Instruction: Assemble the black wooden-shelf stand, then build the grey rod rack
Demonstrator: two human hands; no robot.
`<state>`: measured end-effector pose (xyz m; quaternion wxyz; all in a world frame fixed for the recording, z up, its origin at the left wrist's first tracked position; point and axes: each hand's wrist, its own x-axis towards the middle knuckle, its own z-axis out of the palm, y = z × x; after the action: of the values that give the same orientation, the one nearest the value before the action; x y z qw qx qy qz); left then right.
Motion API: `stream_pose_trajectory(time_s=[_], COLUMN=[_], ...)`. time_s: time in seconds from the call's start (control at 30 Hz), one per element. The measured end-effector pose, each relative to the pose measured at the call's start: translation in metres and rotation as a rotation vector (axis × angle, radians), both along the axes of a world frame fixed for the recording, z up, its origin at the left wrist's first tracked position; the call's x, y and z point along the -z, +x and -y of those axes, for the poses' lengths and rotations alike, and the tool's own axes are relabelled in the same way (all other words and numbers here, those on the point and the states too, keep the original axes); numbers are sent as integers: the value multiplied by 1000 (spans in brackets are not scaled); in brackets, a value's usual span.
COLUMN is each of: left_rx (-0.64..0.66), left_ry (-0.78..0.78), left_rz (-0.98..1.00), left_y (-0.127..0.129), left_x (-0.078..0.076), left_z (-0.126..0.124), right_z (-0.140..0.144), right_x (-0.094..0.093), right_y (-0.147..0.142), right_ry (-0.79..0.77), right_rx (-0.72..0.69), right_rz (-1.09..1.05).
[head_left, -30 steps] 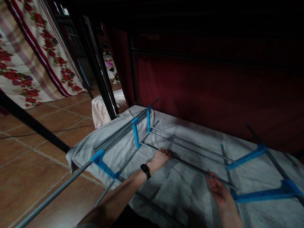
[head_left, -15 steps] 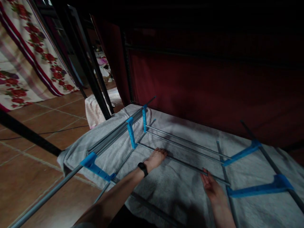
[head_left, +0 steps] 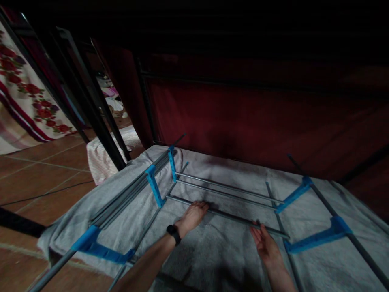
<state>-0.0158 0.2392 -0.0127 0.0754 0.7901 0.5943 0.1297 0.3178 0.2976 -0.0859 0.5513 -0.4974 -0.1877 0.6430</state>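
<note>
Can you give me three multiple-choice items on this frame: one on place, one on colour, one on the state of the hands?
1. Where does the rack frame lie?
A. On a grey towel on the floor
B. On a wooden table
C. Leaning on the curtain

2. What colour are the plastic connectors?
A. Red
B. Blue
C. Yellow

3. How are the hands?
A. Both clenched round a tube
B. Both open against the nearest rod
C. Both lifted clear

Answers:
1 A: the grey towel spreads on the tiled floor under the rods.
2 B: each connector is bright blue.
3 B: left hand and right hand lie flat, fingers at the nearest rod.
</note>
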Motion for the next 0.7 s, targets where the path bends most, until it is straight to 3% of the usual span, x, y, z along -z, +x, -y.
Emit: stream_pose_trajectory(time_s=[0.2,0.5,0.7], left_rx=[3,-131,-46], left_ry=[-24,-70,-4], left_rz=[-2,-83,-284], left_y=[2,10,22], left_x=[5,21,18], left_z=[4,1,4], right_z=[9,13,14], right_x=[-9,-6,-4], right_y=[-6,-10,-9], right_ry=[66,102,96], right_rx=[-10,28,35], right_rz=[31,38,25])
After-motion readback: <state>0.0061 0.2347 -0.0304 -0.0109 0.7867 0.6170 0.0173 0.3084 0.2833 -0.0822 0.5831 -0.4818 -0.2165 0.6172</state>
